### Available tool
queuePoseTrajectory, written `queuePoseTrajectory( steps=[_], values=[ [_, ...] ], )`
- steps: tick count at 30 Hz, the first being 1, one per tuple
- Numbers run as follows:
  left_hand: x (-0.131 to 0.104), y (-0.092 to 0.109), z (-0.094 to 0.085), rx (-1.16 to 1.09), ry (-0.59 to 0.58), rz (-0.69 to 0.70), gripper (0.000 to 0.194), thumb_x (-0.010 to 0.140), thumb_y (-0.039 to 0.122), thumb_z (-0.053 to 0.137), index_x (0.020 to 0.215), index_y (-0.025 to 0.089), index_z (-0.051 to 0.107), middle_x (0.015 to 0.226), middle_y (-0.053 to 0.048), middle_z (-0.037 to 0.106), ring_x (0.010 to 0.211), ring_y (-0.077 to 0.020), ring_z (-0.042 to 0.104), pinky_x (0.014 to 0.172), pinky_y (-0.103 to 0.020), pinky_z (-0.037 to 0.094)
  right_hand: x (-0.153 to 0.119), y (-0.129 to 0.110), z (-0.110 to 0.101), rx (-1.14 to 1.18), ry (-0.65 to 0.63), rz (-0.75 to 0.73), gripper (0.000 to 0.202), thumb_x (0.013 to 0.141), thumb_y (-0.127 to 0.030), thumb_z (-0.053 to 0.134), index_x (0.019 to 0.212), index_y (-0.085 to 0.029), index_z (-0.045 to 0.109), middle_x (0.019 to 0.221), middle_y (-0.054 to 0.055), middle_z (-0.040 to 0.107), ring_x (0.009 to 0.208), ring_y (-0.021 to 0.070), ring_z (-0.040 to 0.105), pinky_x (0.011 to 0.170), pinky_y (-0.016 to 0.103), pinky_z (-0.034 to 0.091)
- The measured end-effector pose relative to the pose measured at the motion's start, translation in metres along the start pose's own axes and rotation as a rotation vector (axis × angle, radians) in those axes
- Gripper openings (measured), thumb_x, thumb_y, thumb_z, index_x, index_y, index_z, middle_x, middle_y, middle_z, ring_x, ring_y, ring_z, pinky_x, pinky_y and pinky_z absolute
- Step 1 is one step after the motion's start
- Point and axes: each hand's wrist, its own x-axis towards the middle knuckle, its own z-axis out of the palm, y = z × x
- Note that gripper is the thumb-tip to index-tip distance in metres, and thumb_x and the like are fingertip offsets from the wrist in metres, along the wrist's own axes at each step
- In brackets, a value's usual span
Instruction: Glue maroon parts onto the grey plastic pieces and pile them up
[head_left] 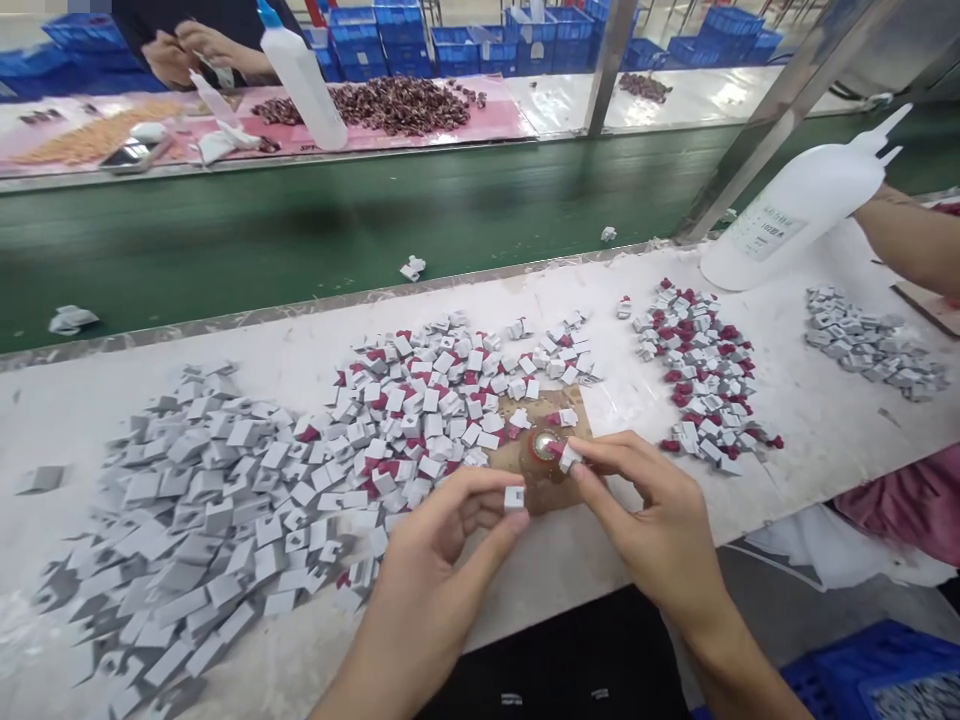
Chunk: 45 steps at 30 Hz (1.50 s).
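Between the thumb and forefinger of my left hand (457,560) is a small grey block (514,497) with a notch in its side. My right hand (649,520) pinches a grey-and-maroon piece (568,459), its maroon end over a round metal dome (546,445) set on a brown board (517,460). The two held parts are apart. Left of my hands spreads a big pile of plain grey blocks (187,520). It runs into a heap of grey blocks with maroon parts (420,400) behind the board.
Further right lie another grey-and-maroon heap (697,370) and a grey pile (874,340). A white squeeze bottle (795,210) stands by a metal post, near another person's arm (915,240). Beyond the green conveyor (300,230), a co-worker's hands (202,50) are busy.
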Motion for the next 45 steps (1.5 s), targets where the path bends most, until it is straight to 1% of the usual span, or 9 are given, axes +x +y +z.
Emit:
queuePoseTrajectory(
  steps=[4,9,24,30,34,37,39,41,45],
  values=[
    [0.017,0.018,0.001,-0.054,-0.056,-0.057,0.020,0.103,0.045,0.086,0.116,0.031,0.087,0.118,-0.005,0.087,0.107,-0.0247,0.082,0.097,-0.035,0.072,0.002,0.001,-0.004,0.305,-0.020,0.136,0.023,0.109,-0.029,0.080,0.127,-0.038,0.092,0.107,0.003,0.085,0.100,0.0218,0.084,0.091,0.035,0.073],
    [0.037,0.029,0.016,-0.153,-0.147,-0.053,0.019,0.101,0.041,0.088,0.115,0.027,0.088,0.103,-0.005,0.088,0.094,-0.0226,0.083,0.090,-0.034,0.073,0.003,0.005,-0.004,0.550,-0.102,0.174,0.022,0.111,-0.033,0.081,0.128,-0.040,0.092,0.118,0.003,0.087,0.113,0.0248,0.084,0.103,0.042,0.072],
    [0.042,0.018,0.021,-0.151,-0.250,-0.030,0.021,0.101,0.042,0.088,0.116,0.027,0.089,0.115,-0.007,0.086,0.106,-0.0274,0.084,0.101,-0.043,0.074,0.004,0.000,-0.009,0.400,-0.133,0.171,0.022,0.105,-0.027,0.084,0.122,-0.037,0.095,0.099,0.004,0.082,0.093,0.0199,0.079,0.082,0.033,0.071],
    [0.038,0.036,0.004,0.076,-0.195,0.089,0.016,0.104,0.043,0.081,0.114,0.033,0.089,0.114,-0.006,0.086,0.103,-0.0291,0.084,0.089,-0.041,0.074,0.021,-0.016,-0.015,0.396,-0.287,0.117,0.021,0.106,-0.030,0.084,0.122,-0.039,0.094,0.105,0.003,0.084,0.098,0.0206,0.083,0.085,0.034,0.073],
    [0.044,0.056,-0.025,0.309,-0.052,0.167,0.023,0.102,0.050,0.082,0.119,0.035,0.085,0.108,-0.004,0.085,0.096,-0.0276,0.081,0.080,-0.038,0.070,0.086,-0.025,-0.015,0.164,-0.464,0.040,0.029,0.108,-0.040,0.081,0.137,-0.037,0.089,0.103,0.003,0.086,0.089,0.0224,0.081,0.083,0.041,0.073],
    [0.060,0.070,-0.042,0.422,0.098,0.207,0.027,0.098,0.053,0.082,0.113,0.031,0.083,0.104,-0.005,0.082,0.096,-0.0280,0.079,0.078,-0.038,0.068,0.172,-0.018,0.002,-0.203,-0.202,0.034,0.039,0.117,-0.023,0.059,0.146,-0.030,0.084,0.108,0.007,0.086,0.087,0.0248,0.078,0.088,0.049,0.071],
    [0.075,0.080,-0.046,0.468,0.119,0.215,0.028,0.096,0.052,0.080,0.111,0.028,0.081,0.105,-0.007,0.082,0.099,-0.0294,0.078,0.082,-0.040,0.067,0.230,-0.009,0.019,-0.346,-0.065,0.028,0.055,0.109,0.000,0.051,0.148,-0.024,0.082,0.137,0.012,0.082,0.123,0.0299,0.077,0.115,0.056,0.062],
    [0.093,0.091,-0.044,0.503,0.094,0.231,0.026,0.095,0.046,0.078,0.109,0.025,0.079,0.106,-0.008,0.082,0.101,-0.0298,0.078,0.089,-0.044,0.066,0.276,0.002,0.037,-0.370,-0.050,0.035,0.052,0.103,0.006,0.056,0.141,-0.018,0.083,0.154,0.016,0.074,0.149,0.0360,0.064,0.131,0.061,0.049],
    [0.145,0.110,-0.032,0.586,0.080,0.223,0.013,0.096,0.023,0.075,0.108,0.020,0.078,0.111,-0.010,0.083,0.102,-0.0257,0.077,0.095,-0.042,0.063,0.318,0.015,0.056,-0.335,-0.076,0.096,0.024,0.106,-0.022,0.082,0.129,-0.017,0.081,0.150,0.014,0.075,0.147,0.0356,0.067,0.127,0.064,0.052]
  ],
)
